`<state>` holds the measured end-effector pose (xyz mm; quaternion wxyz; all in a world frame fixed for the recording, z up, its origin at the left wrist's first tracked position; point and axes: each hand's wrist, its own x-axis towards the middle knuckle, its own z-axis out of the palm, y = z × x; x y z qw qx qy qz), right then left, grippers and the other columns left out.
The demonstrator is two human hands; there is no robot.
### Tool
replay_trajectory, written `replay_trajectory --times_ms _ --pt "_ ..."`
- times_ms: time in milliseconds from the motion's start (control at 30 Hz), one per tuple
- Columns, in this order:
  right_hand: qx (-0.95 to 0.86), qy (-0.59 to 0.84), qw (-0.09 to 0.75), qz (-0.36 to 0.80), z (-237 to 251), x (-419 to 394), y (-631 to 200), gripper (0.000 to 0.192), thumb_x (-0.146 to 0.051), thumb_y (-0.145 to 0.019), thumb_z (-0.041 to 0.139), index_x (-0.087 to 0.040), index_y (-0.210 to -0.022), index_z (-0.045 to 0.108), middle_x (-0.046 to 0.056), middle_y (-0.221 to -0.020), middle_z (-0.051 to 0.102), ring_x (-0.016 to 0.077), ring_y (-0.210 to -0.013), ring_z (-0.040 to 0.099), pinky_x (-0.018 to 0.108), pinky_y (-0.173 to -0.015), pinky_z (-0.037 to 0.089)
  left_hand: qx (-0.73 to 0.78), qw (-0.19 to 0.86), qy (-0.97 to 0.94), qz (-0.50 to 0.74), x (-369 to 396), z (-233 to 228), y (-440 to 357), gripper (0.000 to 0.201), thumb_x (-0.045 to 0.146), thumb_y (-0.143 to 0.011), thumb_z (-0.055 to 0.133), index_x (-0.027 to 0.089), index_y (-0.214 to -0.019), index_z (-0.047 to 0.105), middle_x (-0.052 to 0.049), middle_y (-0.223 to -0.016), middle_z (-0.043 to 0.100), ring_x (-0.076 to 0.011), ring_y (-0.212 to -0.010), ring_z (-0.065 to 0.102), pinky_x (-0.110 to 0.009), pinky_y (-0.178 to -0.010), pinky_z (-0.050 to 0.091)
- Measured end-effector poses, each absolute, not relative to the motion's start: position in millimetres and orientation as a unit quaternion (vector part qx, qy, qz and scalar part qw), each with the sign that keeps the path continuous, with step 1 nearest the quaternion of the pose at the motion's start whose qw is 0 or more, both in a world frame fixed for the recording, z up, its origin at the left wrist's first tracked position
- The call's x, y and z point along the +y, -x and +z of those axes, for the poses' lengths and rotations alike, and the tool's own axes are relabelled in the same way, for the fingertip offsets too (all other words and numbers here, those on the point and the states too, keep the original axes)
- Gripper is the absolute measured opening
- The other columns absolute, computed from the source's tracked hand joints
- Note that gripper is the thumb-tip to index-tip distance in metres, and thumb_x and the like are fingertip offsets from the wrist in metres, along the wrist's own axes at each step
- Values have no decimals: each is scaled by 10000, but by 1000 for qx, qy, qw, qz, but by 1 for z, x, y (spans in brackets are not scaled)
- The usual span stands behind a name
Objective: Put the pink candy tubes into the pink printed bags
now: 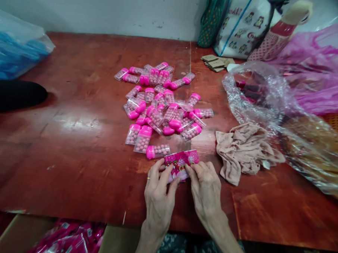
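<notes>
Close to the table's front edge, both hands are at a bright pink printed wrapper (178,161) with small pictures on it. My left hand (157,190), with a ring on one finger, grips its left side between thumb and fingers. On the right side, my right hand (207,190) pinches it with bent fingers. Part of the wrapper is hidden under the fingertips, and I cannot tell what is inside it. Just beyond lies a small clear container (161,150) with a pink cap and pink balls in it. Several more such containers (171,111) lie heaped behind.
A crumpled beige cloth (244,151) and clear plastic bags (257,96) lie on the right. Cloth bags (241,24) and brown cardboard pieces (217,62) are at the back. A bag of blue items (13,47) is far left. Below, a carton (119,242) holds pink packets (67,244).
</notes>
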<state>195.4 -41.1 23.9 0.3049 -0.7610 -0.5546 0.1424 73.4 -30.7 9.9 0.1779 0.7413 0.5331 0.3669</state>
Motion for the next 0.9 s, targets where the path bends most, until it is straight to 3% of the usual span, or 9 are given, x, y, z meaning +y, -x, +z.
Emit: replay_trajectory --times_ms 200,300,433,567,700,800,900 --pt "-509 764 362 163 30 -42 -214 246 -263 -913 435 -177 -785 626 64 -779 602 212 -751 480 334 -700 367 531 188 -739 369 -31 11 -74 300 135 -775 604 197 -1068 606 -118 -1193 521 -244 -1016 547 -418 -884 464" --pt "-500 736 390 239 37 -43 -218 249 -267 -916 432 -184 -738 585 10 -696 587 160 -652 514 277 -634 409 533 216 -688 442 -31 17 -70 356 144 -734 659 193 -1083 608 -110 -1177 536 -251 -1058 527 -397 -906 436" --pt "-508 688 404 325 47 -46 -212 243 -275 -902 473 -183 -704 580 -20 -633 558 131 -585 512 234 -560 412 501 438 -560 494 -26 33 -68 384 257 -744 667 217 -1122 610 -75 -1103 582 -213 -939 562 -302 -756 473" --pt "-520 646 425 364 57 -49 -205 224 -228 -878 510 -185 -682 608 -10 -644 566 142 -624 513 241 -575 403 472 615 -442 451 -19 47 -78 160 215 -763 650 177 -912 696 -29 -847 640 -151 -791 574 -255 -731 460" --pt "-477 613 448 444 63 -50 -203 67 -228 -791 634 -187 -828 672 12 -769 646 163 -715 592 258 -655 464 494 649 -340 469 -19 52 -85 59 189 -746 662 152 -714 694 12 -654 614 -103 -622 548 -206 -598 450" --pt "-457 608 436 481 66 -50 -201 129 -202 -700 719 -182 -823 685 12 -777 663 177 -745 614 280 -695 480 508 641 -307 486 -21 52 -85 65 180 -704 692 146 -650 684 23 -586 602 -93 -544 534 -185 -506 429" --pt "-454 612 418 494 70 -49 -200 215 -196 -640 765 -186 -844 699 8 -780 676 182 -733 613 291 -684 477 517 623 -298 505 -20 51 -83 15 161 -678 708 149 -669 703 25 -582 616 -92 -533 539 -189 -522 445"
